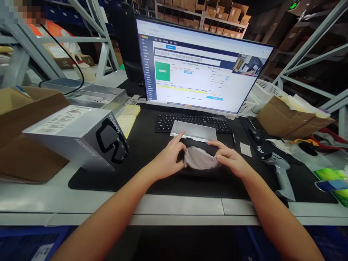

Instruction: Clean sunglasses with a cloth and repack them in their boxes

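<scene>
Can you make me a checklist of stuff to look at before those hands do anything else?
1. Left hand on the grey-and-black item: ok, at its left side.
2. Right hand on it too: ok, at its right side.
3. Keyboard fully in sight: not ok, the pale tray hides part of it.
4. Scanner put down: ok, on the black mat.
5. Monitor lit: ok.
6. Anything tucked under the grey fabric: cannot tell.

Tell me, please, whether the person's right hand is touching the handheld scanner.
Apart: the head view plainly shows a stretch of black mat between the right hand and the handheld scanner.
</scene>
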Motion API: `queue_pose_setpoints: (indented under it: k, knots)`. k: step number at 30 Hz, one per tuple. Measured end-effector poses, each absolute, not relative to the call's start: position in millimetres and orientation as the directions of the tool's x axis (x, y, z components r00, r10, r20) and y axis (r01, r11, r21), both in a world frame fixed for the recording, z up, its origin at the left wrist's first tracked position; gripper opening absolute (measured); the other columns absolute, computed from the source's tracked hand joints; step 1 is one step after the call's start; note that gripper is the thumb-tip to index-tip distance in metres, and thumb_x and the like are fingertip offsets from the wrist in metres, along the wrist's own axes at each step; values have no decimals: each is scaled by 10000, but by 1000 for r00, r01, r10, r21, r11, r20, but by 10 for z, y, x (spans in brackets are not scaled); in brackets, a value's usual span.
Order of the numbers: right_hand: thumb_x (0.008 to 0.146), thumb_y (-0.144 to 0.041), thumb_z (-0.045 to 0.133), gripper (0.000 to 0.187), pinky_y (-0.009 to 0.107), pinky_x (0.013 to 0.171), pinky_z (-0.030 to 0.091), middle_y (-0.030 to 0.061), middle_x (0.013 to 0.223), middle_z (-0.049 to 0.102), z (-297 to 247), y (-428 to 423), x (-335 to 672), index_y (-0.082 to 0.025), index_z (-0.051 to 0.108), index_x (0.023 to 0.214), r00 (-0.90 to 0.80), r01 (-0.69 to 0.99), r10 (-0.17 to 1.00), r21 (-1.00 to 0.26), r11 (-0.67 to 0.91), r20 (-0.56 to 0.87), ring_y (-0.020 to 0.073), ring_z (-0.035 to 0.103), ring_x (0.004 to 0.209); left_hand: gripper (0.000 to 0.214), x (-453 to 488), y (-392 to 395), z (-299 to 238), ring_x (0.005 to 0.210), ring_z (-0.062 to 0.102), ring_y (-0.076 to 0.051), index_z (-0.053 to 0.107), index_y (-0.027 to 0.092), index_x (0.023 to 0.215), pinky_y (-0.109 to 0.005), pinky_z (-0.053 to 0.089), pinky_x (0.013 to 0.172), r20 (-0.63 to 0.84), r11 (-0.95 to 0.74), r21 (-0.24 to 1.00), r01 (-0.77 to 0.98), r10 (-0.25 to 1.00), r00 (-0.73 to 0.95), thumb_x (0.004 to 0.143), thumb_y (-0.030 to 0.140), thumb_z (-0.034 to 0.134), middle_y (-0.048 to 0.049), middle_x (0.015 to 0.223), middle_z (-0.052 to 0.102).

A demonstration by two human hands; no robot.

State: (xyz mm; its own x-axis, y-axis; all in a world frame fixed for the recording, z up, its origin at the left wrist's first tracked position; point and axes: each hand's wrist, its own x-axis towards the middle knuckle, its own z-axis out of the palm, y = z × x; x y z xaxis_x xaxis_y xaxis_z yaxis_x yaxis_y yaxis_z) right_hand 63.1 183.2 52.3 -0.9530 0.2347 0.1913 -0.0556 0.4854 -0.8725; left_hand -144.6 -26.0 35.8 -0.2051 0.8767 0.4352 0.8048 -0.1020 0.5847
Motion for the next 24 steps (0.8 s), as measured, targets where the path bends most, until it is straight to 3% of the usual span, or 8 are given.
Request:
queue_pose_setpoints:
  k: [3, 5, 7, 9, 12, 14, 19, 24]
  knots:
    - [878, -553, 671, 421, 518, 1223, 263, 55, 1438, 601, 537, 1839, 646, -217, 618, 629, -953, -52, 256, -920, 388, 162, 317, 261, 1529, 353, -1325, -269, 343, 1531, 283, -262, 506, 222, 1011, -491, 369, 1201, 476, -186, 637, 748, 858, -192, 753, -19, 497, -153, 1613, 318]
    - [827, -563, 717, 421, 508, 1150, 384, 73, 1407, 626, 529, 1849, 652, -210, 618, 619, -935, -45, 335, -976, 215, 116, 347, 345, 1487, 466, -1223, -277, 353, 1541, 256, -252, 515, 222, 1070, -488, 346, 1221, 467, -227, 656, 720, 871, -151, 714, -72, 445, -134, 1624, 297]
    - [764, -557, 768, 384, 442, 984, 528, 85, 1383, 641, 514, 1865, 651, -201, 669, 657, -906, -37, 423, -999, -4, 32, 356, 556, 1312, 583, -1149, -272, 348, 1539, 259, -257, 525, 228, 1193, -498, 339, 1230, 439, -235, 691, 684, 888, -138, 711, -88, 433, -115, 1631, 290]
    - [696, -526, 824, 334, 357, 803, 580, 77, 1223, 723, 499, 1883, 635, -209, 739, 754, -860, -61, 509, -980, -188, -45, 281, 704, 1009, 645, -1127, -249, 311, 1493, 354, -250, 522, 244, 1291, -504, 359, 1221, 435, -229, 732, 641, 882, -182, 746, -87, 425, -104, 1583, 380]
    - [662, -472, 860, 307, 303, 683, 565, 17, 855, 761, 497, 1900, 592, -250, 771, 855, -765, -154, 638, -938, -309, -85, 196, 688, 731, 562, -1162, -206, 220, 1346, 531, -215, 585, 248, 1262, -463, 449, 1158, 471, -255, 755, 604, 851, -230, 823, -61, 418, -85, 1419, 559]
    - [699, -496, 835, 304, 316, 691, 561, 13, 836, 754, 517, 1892, 576, -264, 767, 882, -726, -188, 685, -943, -273, -54, 208, 685, 750, 490, -1186, -194, 174, 1275, 579, -202, 631, 232, 1160, -428, 499, 1099, 542, -305, 721, 622, 808, -232, 836, -62, 409, -80, 1348, 600]
    - [895, -571, 642, 359, 342, 789, 521, 53, 1239, 697, 588, 1849, 647, -252, 741, 1026, -749, -98, 645, -988, 119, 152, 236, 658, 952, 318, -1162, -222, 209, 1248, 567, -243, 654, 187, 800, -441, 515, 1029, 758, -407, 459, 789, 644, -109, 841, -61, 460, -78, 1299, 577]
    - [978, -513, 540, 331, 367, 899, 464, 62, 1286, 666, 628, 1808, 707, -216, 679, 931, -803, -31, 557, -949, 314, 211, 235, 626, 1026, 298, -1086, -222, 309, 1274, 546, -273, 698, 204, 1118, -438, 520, 1032, 688, -336, 340, 879, 726, 11, 905, 56, 550, -133, 1365, 533]
